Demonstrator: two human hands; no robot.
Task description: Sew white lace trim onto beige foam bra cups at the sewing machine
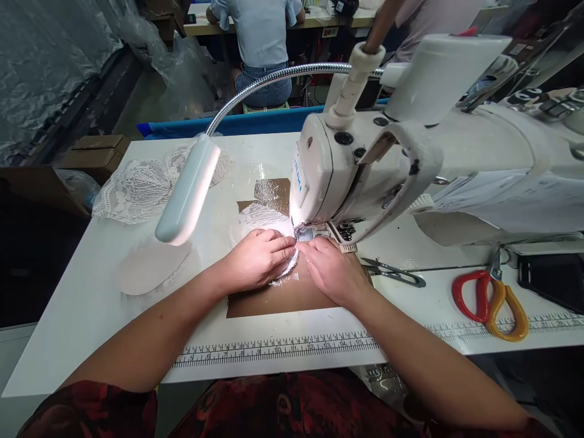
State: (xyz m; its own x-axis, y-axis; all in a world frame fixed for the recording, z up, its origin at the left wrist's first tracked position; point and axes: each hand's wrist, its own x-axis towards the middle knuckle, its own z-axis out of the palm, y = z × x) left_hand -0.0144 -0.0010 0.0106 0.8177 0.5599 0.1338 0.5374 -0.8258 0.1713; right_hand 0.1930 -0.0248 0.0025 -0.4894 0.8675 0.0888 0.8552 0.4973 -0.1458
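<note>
Under the needle of a white sewing machine (328, 164) sits a rounded white lace piece (262, 216), partly hidden by my fingers. My left hand (262, 255) presses down on it, fingers closed together, their tips beside the presser foot. Just right of the needle, my right hand (328, 264) has thumb and forefinger pinched at the lace piece's edge; what exactly lies between them is hidden. Brown sheeting (278, 301) covers the machine bed beneath both hands. Close to my right wrist lie dark thread snips (395, 274).
A lamp (189, 188) on a bendable metal neck hangs left of the machine. White lace pieces (137, 188) and a pale oval pad (152, 267) lie on the left. Red-and-yellow-handled scissors (493, 301) rest right. A ruler strip (274, 351) runs along the front edge. Two people sit beyond.
</note>
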